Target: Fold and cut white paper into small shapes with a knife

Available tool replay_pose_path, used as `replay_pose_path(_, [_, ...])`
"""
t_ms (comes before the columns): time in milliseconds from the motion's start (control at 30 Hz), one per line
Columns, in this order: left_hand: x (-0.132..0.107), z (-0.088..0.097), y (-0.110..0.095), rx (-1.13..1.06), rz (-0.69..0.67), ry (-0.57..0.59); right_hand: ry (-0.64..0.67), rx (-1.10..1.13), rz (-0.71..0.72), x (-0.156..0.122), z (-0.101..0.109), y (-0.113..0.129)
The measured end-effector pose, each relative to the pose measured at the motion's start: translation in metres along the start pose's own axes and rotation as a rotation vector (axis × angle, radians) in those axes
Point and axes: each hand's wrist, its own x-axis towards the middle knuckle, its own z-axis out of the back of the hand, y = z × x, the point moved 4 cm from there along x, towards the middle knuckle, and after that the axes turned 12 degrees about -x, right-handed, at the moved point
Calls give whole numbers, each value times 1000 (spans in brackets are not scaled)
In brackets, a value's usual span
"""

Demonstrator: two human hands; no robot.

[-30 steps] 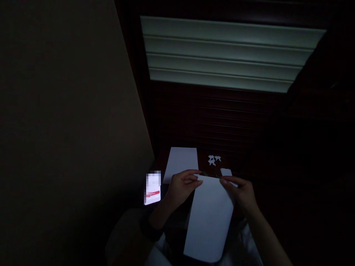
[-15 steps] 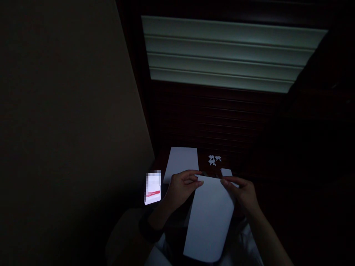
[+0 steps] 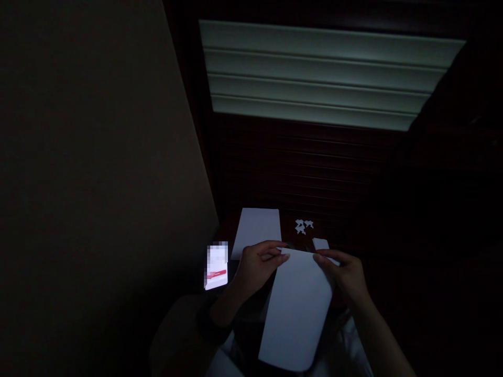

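Biggest thing I've got on my feed is the plain wall (image 3: 98,157) down the left side, super dim. Next to it is a dark slatted panel (image 3: 291,162) whose upper slats show up pale. Below that I can make out a dark reddish table (image 3: 288,225). The white sheet (image 3: 294,314) is in front of the person's body, hanging down toward the lap. The left hand (image 3: 255,269) is pinching its top left corner, and the right hand (image 3: 348,275) has the top right one between thumb and fingers. Another blank paper (image 3: 257,228) lies flat behind the left hand. I also see a lit screen (image 3: 217,267), partly pixelated, left of that hand, some small papers (image 3: 321,244) just beyond the right hand, and tiny jagged pieces (image 3: 303,226) farther back.
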Motion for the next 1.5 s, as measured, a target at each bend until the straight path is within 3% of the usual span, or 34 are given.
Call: replay_pose_path(1500, [-3, 0, -5, 74, -47, -42, 5, -28, -2, -2, 1, 4])
